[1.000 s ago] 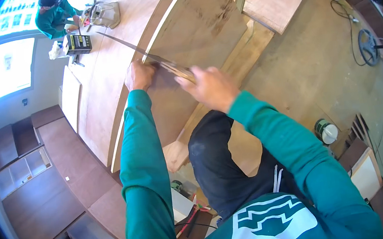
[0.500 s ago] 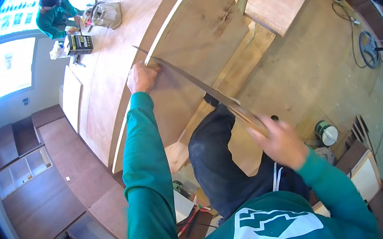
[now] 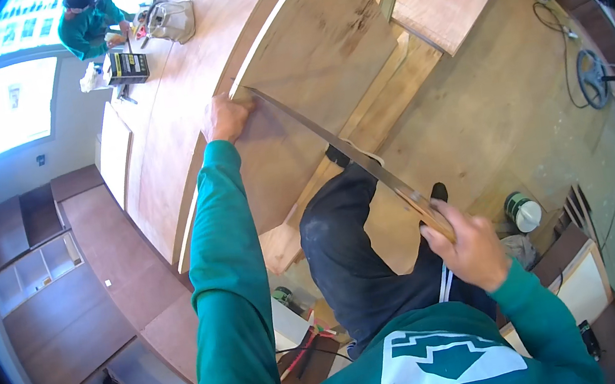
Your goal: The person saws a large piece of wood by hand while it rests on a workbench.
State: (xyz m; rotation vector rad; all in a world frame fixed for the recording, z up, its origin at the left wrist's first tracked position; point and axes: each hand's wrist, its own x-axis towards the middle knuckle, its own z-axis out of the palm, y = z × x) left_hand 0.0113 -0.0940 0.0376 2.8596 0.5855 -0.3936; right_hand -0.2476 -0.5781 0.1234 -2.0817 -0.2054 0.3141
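My right hand (image 3: 475,249) is wrapped round the wooden handle of a handsaw (image 3: 353,153). The long blade runs up and to the left from my lap, its tip lying beside the pale edge of a curved plywood panel (image 3: 312,48). Close to that tip, my left hand (image 3: 226,117) is closed on the panel's edge, with the left arm stretched out. The fingertips' far side is hidden, so I cannot tell whether a small wood piece is also under them. My bent knee (image 3: 332,228) is below the blade.
Across the large plywood surface (image 3: 168,105), a co-worker (image 3: 88,27) in green handles something small beside a beige bag (image 3: 170,22) and a black box (image 3: 128,68). A green can (image 3: 523,212) stands on the floor at right. Brown cabinets (image 3: 70,332) line the left; a fan (image 3: 594,79) is far right.
My right hand has drawn the handsaw back toward my body, down and right, so the tip no longer projects past the panel's edge. My left hand has shifted slightly up.
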